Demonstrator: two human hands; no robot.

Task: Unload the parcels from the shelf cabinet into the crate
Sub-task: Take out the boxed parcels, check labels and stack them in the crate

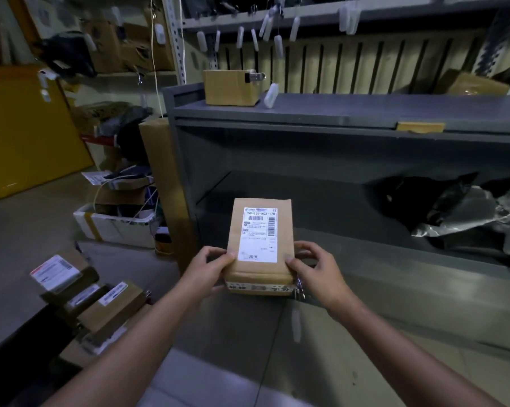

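Only one thing really reads here: the white shipping label [258, 235] on the brown parcel [259, 273] mid-frame. Its top line says 159-159-K02-170 in bold, and K02 shows up again on its own at the label's left edge, just under a barcode. The bottom left corner of the label has the 淘宝 logo. The fine print is too small for me. The printed tape [259, 287] on the parcel's near end and the white labels on the boxes [112, 312] at lower left are too blurry to read.

Parcel [259, 245] before shelf cabinet [336, 160], bags [465, 212] inside right, boxes [95, 301] left
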